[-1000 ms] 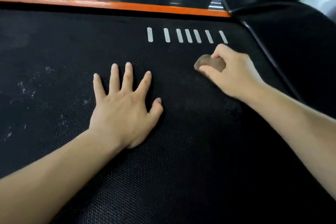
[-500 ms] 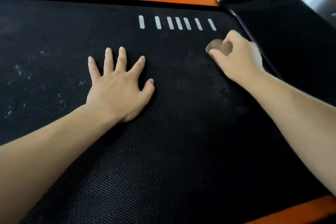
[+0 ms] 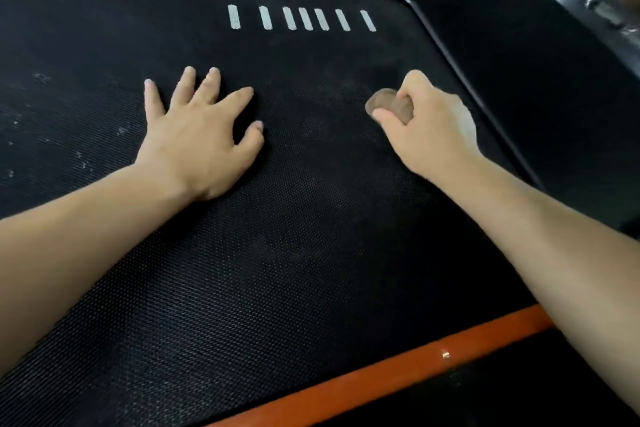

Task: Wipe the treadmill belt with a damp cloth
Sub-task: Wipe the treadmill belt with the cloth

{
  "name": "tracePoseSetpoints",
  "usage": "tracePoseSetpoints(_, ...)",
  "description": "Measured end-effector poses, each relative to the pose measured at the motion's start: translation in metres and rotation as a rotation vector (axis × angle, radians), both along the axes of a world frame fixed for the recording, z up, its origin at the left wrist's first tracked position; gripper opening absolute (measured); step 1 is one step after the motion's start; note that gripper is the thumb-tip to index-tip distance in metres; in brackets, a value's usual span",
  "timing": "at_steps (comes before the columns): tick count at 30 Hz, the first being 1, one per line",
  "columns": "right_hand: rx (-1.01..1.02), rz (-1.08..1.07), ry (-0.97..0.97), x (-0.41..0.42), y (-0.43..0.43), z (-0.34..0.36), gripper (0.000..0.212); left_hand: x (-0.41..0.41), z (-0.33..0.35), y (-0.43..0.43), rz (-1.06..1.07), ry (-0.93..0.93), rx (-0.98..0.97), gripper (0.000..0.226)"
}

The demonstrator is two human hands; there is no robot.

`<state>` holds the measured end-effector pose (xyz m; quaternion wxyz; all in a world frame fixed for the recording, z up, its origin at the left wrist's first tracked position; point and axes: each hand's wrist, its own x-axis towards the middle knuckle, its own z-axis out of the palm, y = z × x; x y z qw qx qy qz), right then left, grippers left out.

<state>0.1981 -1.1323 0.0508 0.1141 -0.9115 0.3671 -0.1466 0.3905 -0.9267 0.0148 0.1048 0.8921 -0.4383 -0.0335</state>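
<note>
Belt (image 3: pixel 311 253): black, fine woven texture, pale specks at left, seven white dashes (image 3: pixel 304 19) far | my left hand (image 3: pixel 197 135): flat, fingers splayed, palm down on belt, holding nothing | my right hand (image 3: pixel 429 128): fisted around a bunched brown cloth (image 3: pixel 384 102), pressed on belt at right | orange edge strips (image 3: pixel 381 374) near and far.

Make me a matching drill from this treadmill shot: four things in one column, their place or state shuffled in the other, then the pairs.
1. left hand
2. right hand
3. small wadded brown cloth
4. row of seven short white stripes

A. printed near the belt's far edge
B. bunched in a fist
C. flat, fingers spread on the black textured belt
D. closed around the cloth

Pairs: 1-C, 2-D, 3-B, 4-A
</note>
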Motion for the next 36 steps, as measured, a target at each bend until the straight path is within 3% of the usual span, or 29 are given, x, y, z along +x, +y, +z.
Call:
tracePoseSetpoints(5, 0.067, 0.239, 0.100, -0.038, 0.037, 0.002, 0.033, -0.023, 0.014, 0.004, -0.058, -0.044, 0.009, 0.062)
tracePoseSetpoints(8, 0.007, 0.102, 0.119, -0.034, 0.009, 0.006, 0.033, -0.061, 0.014, 0.005, -0.011, 0.062, 0.096, 0.068)
tracePoseSetpoints(11, -0.017, 0.023, 0.078, -0.031, 0.007, 0.007, 0.031, -0.089, 0.001, 0.011, -0.035, -0.002, 0.088, 0.075)
tracePoseSetpoints(17, 0.069, 0.388, 0.122, -0.085, 0.062, 0.010, 0.036, -0.091, -0.006, 0.010, -0.028, -0.052, 0.091, 0.080)
tracePoseSetpoints(22, -0.025, 0.131, 0.127, -0.085, 0.030, 0.008, 0.034, -0.091, -0.006, 0.011, -0.025, -0.045, 0.073, 0.080)
tracePoseSetpoints(28, 0.143, 0.396, 0.193, -0.134, 0.069, 0.018, 0.035, -0.094, -0.006, 0.011, -0.017, -0.057, 0.059, 0.080)
tracePoseSetpoints(34, -0.031, 0.117, 0.147, -0.137, 0.034, 0.015, 0.038, -0.094, -0.005, 0.013, -0.013, -0.048, 0.051, 0.082)
tracePoseSetpoints(36, 0.004, 0.175, 0.154, -0.147, 0.047, 0.016, 0.037, -0.094, -0.004, 0.013, -0.007, -0.056, 0.060, 0.082)
